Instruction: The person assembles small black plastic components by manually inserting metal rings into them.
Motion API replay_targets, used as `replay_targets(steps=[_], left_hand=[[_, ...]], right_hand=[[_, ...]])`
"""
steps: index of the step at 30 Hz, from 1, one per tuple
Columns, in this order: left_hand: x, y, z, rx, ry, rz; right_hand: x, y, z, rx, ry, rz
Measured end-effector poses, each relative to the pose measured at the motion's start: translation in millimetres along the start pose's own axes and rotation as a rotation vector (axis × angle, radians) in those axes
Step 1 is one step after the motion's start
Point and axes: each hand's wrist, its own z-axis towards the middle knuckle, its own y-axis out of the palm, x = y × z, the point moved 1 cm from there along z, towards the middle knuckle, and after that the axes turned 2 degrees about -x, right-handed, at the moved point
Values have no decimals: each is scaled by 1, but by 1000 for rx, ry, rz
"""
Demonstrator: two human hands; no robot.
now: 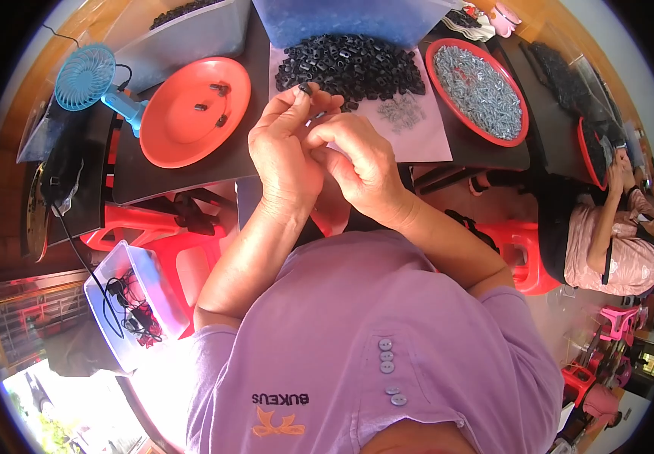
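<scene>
One black piece (305,88) pinched at the fingertips of the left hand (288,155), near the black pile (357,66); right hand (361,163) curled close by, can't tell from here if it holds anything. I'd keep that pinch firm, wrists steady.

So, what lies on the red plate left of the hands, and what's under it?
A few small dark pieces lie scattered on the red plate. The dark table shows along its near edge; whatever is directly beneath the plate is covered.
</scene>
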Motion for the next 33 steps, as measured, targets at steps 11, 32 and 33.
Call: replay_targets(steps=[11, 32, 33], left_hand=[[-7, -18, -12, -47, 13, 238], [-7, -19, -16, -112, 1, 558], [-7, -19, -15, -107, -11, 541]], right_hand=[[18, -32, 31, 65, 169, 158], [34, -33, 32, -160, 279, 194], [32, -32, 32, -152, 207, 155]])
